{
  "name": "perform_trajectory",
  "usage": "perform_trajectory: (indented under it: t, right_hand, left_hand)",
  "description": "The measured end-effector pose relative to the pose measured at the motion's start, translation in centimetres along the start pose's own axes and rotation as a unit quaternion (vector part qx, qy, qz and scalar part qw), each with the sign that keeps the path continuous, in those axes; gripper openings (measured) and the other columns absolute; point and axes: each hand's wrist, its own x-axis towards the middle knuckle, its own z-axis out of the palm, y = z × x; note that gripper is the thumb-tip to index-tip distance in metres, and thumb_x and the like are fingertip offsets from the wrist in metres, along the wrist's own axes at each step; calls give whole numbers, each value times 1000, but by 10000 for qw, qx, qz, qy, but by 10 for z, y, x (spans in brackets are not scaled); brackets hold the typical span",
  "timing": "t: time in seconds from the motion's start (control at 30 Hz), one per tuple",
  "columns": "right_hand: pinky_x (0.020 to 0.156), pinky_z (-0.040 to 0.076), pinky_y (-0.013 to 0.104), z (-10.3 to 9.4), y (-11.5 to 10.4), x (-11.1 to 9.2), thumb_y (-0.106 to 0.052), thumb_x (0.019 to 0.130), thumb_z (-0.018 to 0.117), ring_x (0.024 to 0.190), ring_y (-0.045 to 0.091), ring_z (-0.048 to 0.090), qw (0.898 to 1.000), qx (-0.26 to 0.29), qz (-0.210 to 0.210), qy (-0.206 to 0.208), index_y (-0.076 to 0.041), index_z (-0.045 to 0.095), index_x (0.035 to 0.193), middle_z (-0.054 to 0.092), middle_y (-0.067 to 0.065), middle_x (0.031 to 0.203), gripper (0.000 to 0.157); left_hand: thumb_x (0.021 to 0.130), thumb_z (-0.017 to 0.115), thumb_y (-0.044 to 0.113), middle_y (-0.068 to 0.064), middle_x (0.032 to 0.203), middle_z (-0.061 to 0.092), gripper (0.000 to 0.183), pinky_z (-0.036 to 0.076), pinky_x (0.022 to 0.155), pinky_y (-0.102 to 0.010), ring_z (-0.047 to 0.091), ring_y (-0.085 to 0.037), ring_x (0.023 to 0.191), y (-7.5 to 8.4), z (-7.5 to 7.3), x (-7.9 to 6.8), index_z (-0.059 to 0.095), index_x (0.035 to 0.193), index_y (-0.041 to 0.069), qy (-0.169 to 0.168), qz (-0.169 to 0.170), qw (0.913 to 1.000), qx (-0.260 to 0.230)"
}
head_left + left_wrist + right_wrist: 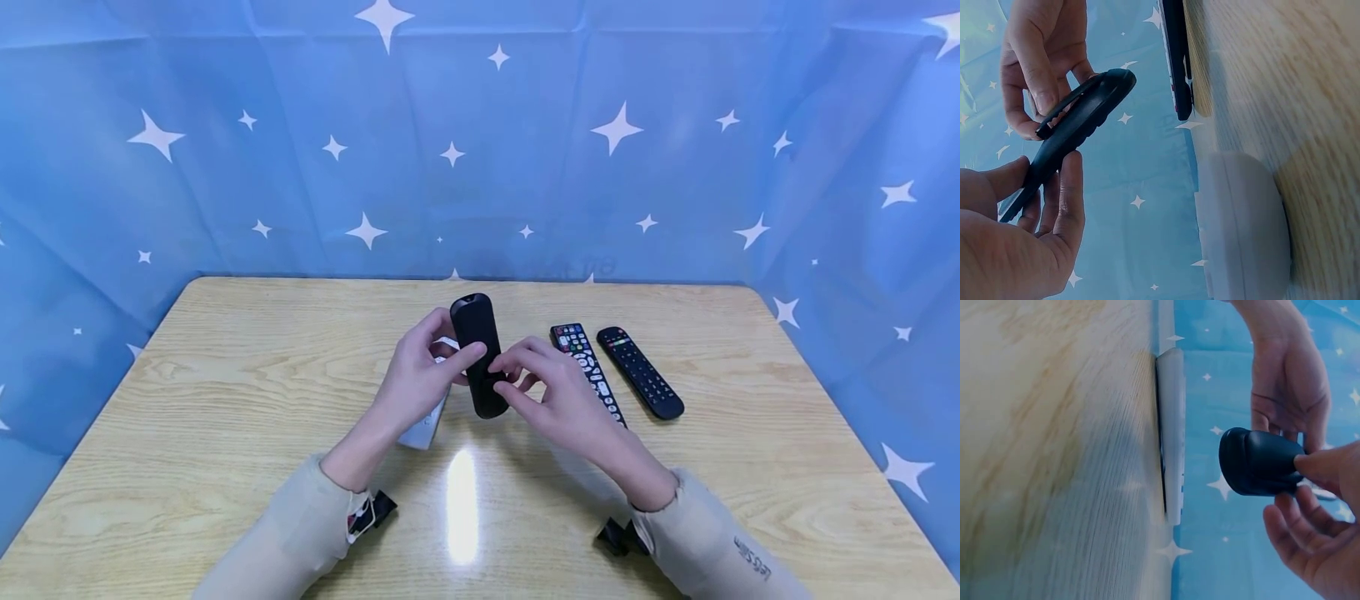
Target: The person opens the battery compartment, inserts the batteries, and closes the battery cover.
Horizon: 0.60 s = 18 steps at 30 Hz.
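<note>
My left hand (416,362) grips a black remote control (474,323) above the table, its plain back turned up and the thumb lying across it. At the remote's lower right side, my right hand (553,390) pinches the battery cover (1063,111) between thumb and fingers. In the left wrist view, that cover stands tilted away from the remote's body at one end. The right wrist view shows the remote's rounded end (1235,462) between both hands. Whether batteries sit inside is hidden.
A white remote (423,428) lies under my left hand, partly covered. To the right lie a black remote with white buttons (592,367), partly behind my right hand, and another black remote (641,372). A blue star-patterned cloth (480,192) hangs behind the wooden table (247,375).
</note>
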Motion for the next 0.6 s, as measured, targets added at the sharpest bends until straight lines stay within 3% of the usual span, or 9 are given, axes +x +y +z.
perform_trajectory:
  t: [0.13,0.23,0.4,0.5,0.6]
  right_hand:
    - [65,52,25,0,-1,1,-8,88,70,83,8,55,10000,-66,21,-9,-15,66,104,58,-8,96,18]
    - [65,53,27,-1,-3,1,-9,87,71,82,9,56,9998,-59,203,-13,-13,62,109,58,-5,94,24]
    - [70,54,33,-1,-2,1,-19,91,68,89,10,60,9929,502,1046,-260,-14,45,132,60,-2,103,48]
    - [74,54,35,-1,-1,1,-23,93,65,90,10,62,9859,834,1343,-541,-18,47,133,64,-4,103,44]
    - [71,54,36,-1,0,0,-23,93,65,85,11,61,9861,862,1267,-639,-18,55,121,65,-5,94,30]
  left_hand:
    - [91,66,8,-17,97,60,20,55,70,-51,60,-41,80,2,0,0,56,106,-1,2,-22,10000,-15]
    - [91,66,8,-16,97,60,21,55,70,-49,60,-40,80,3,-1,0,56,107,-1,4,-47,10000,6]
    - [91,66,7,-15,97,61,22,56,69,-46,61,-39,81,3,-1,0,56,110,0,11,-17,10000,-42]
    - [92,65,7,-15,98,61,23,56,70,-46,61,-38,81,2,-1,0,57,112,1,-55,8,10000,1]
    - [92,65,7,-14,98,61,23,56,71,-45,61,-37,82,2,0,0,58,114,2,-149,34,9999,46]
